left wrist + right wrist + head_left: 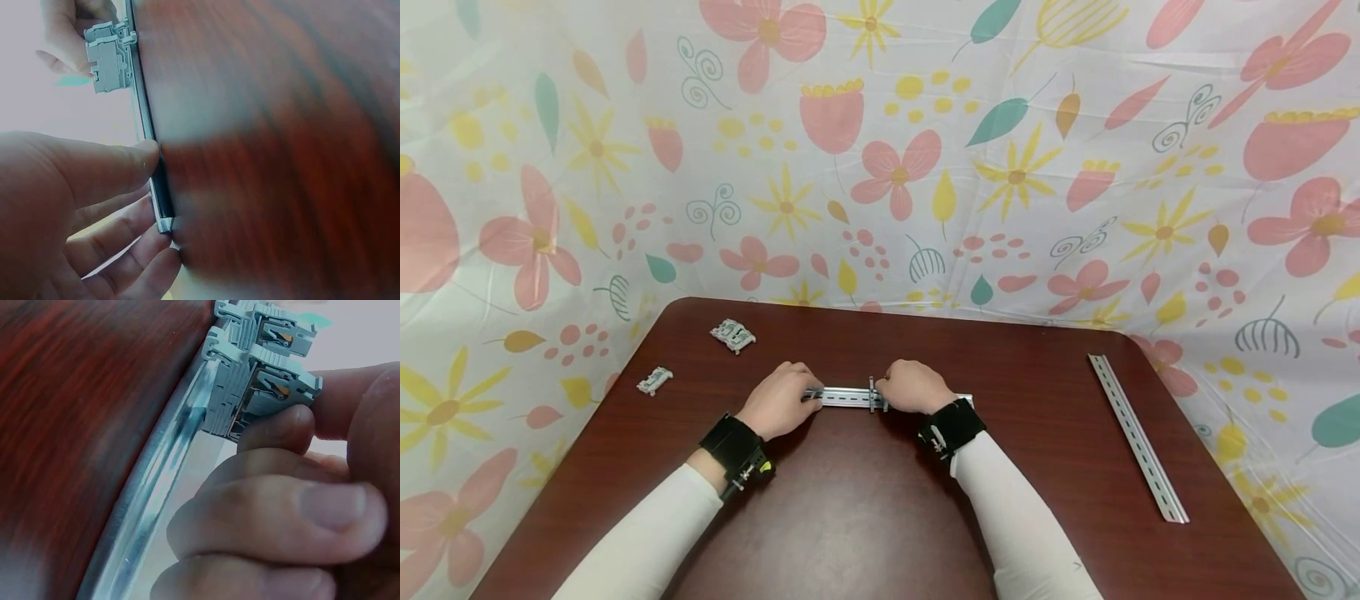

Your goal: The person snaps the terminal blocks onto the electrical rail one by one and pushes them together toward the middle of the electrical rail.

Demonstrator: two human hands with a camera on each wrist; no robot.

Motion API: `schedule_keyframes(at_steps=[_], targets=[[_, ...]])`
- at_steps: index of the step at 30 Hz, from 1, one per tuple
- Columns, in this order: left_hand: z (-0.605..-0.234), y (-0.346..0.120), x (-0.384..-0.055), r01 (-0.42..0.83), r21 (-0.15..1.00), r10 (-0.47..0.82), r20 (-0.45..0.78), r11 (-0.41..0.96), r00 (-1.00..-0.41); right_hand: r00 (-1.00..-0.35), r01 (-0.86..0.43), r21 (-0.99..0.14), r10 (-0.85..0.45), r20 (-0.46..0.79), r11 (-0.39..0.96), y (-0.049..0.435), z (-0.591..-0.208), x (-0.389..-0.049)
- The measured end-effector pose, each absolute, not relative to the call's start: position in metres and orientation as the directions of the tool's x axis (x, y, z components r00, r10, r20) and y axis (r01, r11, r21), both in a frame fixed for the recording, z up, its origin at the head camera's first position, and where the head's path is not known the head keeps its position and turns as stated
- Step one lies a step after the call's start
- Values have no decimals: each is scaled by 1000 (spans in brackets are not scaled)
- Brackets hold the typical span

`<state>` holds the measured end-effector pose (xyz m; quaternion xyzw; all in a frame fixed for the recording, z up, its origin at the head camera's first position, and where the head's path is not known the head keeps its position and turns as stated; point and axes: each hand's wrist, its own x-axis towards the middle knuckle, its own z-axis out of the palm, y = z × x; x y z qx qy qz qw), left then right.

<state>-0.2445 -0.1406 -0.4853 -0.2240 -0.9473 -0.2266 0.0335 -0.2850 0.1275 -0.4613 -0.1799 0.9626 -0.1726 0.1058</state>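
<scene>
A short slotted DIN rail [846, 397] lies crosswise on the table in the head view. My left hand [781, 400] pinches its left end, with the thumb on one edge and fingers on the other in the left wrist view. Two grey terminal blocks stand on the rail. One terminal block [872, 394] shows just left of my right hand [917, 386]. In the right wrist view, my right thumb and index finger grip the nearer terminal block [226, 403], while the other terminal block [247, 325] stands beyond it. My right hand hides part of the rail's right half.
A longer slotted DIN rail [1138, 442] lies at an angle on the right side of the brown table [850, 517]. At the far left are a cluster of terminal blocks [733, 335] and a smaller piece [655, 381]. A flower-patterned curtain [895, 225] hangs behind the table.
</scene>
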Motion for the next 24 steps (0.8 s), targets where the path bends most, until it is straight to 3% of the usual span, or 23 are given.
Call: schedule_keyframes(at_steps=[13,19,24], targets=[[-484,-142,-244,436,426,405,166,793,-899,-872,-389,-337,-461,-165,857,134,-493,-306],[-485,-143,-244,439,424,406,173,792,-898,-900,-357,-269,-406,-157,895,119,-464,-279],[-486,-142,-245,452,418,414,182,788,-892,-900,-357,-269,-407,-159,895,120,-464,-279]])
